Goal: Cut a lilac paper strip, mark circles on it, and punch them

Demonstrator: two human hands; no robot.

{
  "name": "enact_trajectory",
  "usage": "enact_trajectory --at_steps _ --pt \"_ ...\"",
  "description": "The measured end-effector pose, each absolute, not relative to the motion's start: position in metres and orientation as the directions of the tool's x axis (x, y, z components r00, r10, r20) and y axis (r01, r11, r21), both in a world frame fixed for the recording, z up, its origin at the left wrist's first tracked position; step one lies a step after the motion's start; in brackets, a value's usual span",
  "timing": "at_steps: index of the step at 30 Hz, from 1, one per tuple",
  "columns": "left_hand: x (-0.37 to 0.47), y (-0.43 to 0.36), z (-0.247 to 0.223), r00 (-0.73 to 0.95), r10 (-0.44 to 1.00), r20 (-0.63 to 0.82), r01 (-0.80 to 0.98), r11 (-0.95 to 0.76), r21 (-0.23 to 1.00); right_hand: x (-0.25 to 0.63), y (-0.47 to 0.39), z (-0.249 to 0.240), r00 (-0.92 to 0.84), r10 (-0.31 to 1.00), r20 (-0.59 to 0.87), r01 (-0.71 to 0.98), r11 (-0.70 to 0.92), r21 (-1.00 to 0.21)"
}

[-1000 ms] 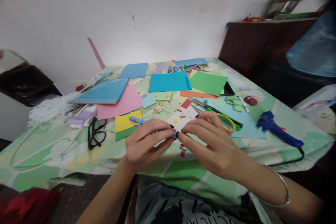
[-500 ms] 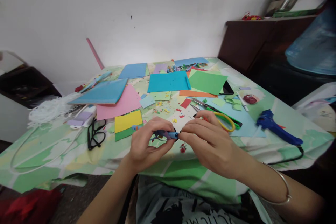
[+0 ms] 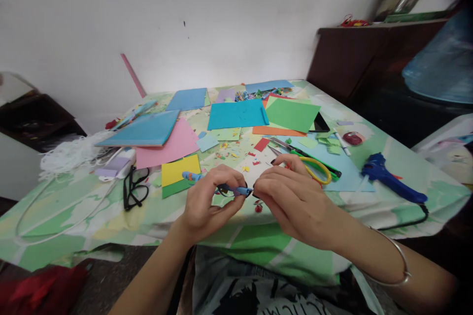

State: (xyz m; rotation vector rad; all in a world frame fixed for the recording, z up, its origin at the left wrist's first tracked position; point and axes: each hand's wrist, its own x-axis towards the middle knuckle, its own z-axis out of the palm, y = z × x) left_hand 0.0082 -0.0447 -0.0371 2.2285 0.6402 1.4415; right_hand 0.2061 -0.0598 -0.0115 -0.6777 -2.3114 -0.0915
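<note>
My left hand (image 3: 212, 199) is closed around a narrow blue decorated piece (image 3: 242, 191); its left end, with an orange mark, sticks out past the knuckles. A thin dark loop shows between the fingers. At the right tip of this piece, my right hand (image 3: 295, 202) has its fingertips pinched together, and what they grip is too small to make out. Just below the hands lies a small red ornament (image 3: 258, 206) with a green top. Beside the right knuckles are scissors with yellow handles (image 3: 320, 170) and a green-and-black cutter (image 3: 314, 157).
Black glasses (image 3: 135, 187) and a yellow sheet (image 3: 181, 170) lie to the left. Colored papers, including a turquoise sheet (image 3: 236, 114) and a green sheet (image 3: 293, 113), cover the table's middle with scraps. A blue glue gun (image 3: 393, 179) rests at the right, its cord near the edge.
The blue piece has turned slightly in my left hand, and more of its left end now shows. My right fingertips have shifted slightly at its right tip.
</note>
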Motion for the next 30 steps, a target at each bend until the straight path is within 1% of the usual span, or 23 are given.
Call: enact_trajectory --at_steps 6,12,17,22,26,30 --pt "0.0075 -0.0451 -0.0386 0.354 0.585 0.73 0.177 -0.808 0.562 0.2064 -0.0605 -0.0112 -0.611 0.458 0.646 0.498 0.857 -0.136" --pt "0.0068 -0.0443 -0.0395 0.334 0.592 0.734 0.145 -0.801 0.58 0.2064 -0.0607 -0.0125 -0.61 0.454 0.65 0.496 0.858 -0.134" --pt "0.0056 -0.043 -0.0352 0.379 0.521 0.765 0.128 -0.848 0.514 0.2065 -0.0589 -0.0125 -0.602 0.461 0.651 0.498 0.855 -0.145" --pt "0.0063 -0.0421 -0.0337 0.33 0.518 0.789 0.111 -0.851 0.512 0.2087 -0.0584 -0.0114 -0.598 0.465 0.653 0.495 0.855 -0.155" --pt "0.0066 -0.043 -0.0339 0.324 0.506 0.799 0.127 -0.861 0.493 0.211 -0.0583 -0.0108 -0.629 0.444 0.638 0.495 0.862 -0.112" --pt "0.0061 -0.0443 -0.0345 0.316 0.523 0.792 0.132 -0.851 0.509 0.2126 -0.0573 -0.0113 -0.641 0.422 0.641 0.505 0.861 -0.061"
